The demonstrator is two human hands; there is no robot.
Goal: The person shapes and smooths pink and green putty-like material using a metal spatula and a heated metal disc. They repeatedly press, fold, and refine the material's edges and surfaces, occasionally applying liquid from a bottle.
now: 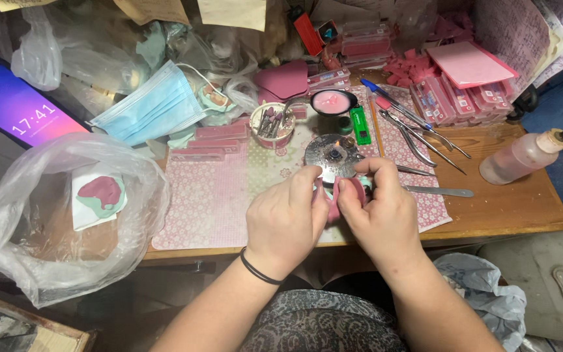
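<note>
the wooden table [503, 208] carries the clutter, with a pink patterned mat [216, 195] spread over its middle. at the left edge a big clear plastic bag [27, 215] sags open around a white slab bearing a dark pink wax shape. behind it a lit phone [14, 107] leans, and a blue face mask [151, 104] lies crumpled beside it. at the back right, a flat pink pad [467, 64] rests on rows of small clear boxes [451, 101] filled with pink sheets; the labels on them are too small to make out. a pale pink squeeze bottle [522, 156] lies on its side at the right. near the centre stand a round metal burner [333, 153], a green lighter [360, 125] and a small cup of burs [272, 124].

the left hand [288, 221] and the right hand [382, 212] are close together, both pinched on a small pink wax piece [346, 192] just over the mat's front edge, near the burner. it looks light, thin and soft when warm, easily dented or cracked, so it seems best held by its thicker rim with gentle fingertips.
</note>
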